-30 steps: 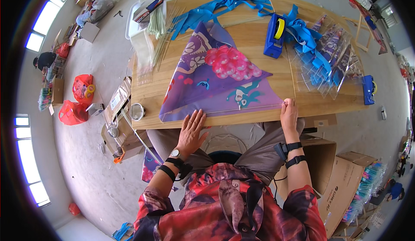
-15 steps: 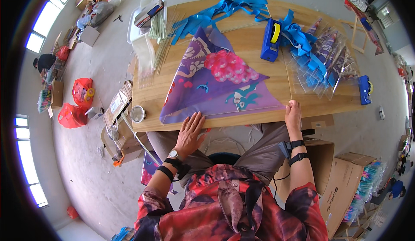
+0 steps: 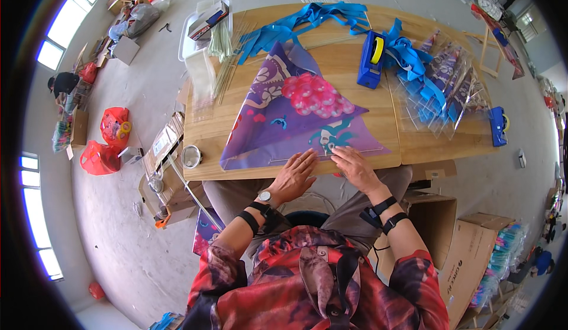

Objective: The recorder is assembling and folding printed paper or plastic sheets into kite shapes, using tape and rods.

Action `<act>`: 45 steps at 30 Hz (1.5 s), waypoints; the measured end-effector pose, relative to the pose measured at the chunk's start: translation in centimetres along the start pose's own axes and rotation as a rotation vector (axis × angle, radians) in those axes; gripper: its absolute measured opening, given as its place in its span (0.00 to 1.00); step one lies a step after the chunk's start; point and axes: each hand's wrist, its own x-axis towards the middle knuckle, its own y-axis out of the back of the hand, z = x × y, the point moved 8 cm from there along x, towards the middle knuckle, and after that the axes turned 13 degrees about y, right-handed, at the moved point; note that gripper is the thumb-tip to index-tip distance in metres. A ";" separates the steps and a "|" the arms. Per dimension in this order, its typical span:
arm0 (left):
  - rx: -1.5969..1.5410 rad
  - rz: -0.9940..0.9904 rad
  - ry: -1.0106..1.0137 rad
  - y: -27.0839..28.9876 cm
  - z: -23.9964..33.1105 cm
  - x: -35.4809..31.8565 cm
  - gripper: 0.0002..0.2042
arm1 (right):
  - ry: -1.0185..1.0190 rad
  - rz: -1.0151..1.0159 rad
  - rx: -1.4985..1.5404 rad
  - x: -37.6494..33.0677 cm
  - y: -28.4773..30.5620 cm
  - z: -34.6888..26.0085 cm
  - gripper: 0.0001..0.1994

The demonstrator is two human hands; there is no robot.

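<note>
Head view. Left hand (image 3: 294,175) lies flat, fingers spread, palm down on the near edge of the purple printed kite sail (image 3: 296,114). Right hand (image 3: 355,167) is just beside it, also flat and open, fingertips pressing the same edge; neither hand grips anything.

The sail is spread on the wooden counter (image 3: 414,146) directly ahead of both hands, its point away from the person. It appears thin, light and limp, probably slick sheet material; judged best handled at the edges or corners, kept flat to avoid creasing.

Beyond the right hand stands a blue tape dispenser (image 3: 371,60), with blue ribbon strips (image 3: 307,19) further off. Thin rods (image 3: 228,63) lie beyond the left hand.
</note>
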 end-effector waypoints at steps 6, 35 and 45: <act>-0.003 -0.003 -0.013 -1.1 0.2 0.7 0.31 | 0.026 -0.043 0.015 0.2 -1.4 0.2 0.18; 0.155 0.009 0.241 6.7 -8.2 -9.0 0.30 | -0.298 -0.135 -0.214 -11.4 7.3 7.4 0.18; 0.061 0.081 0.209 4.6 -4.9 -5.5 0.26 | -0.196 0.000 -0.154 -5.6 4.9 2.4 0.19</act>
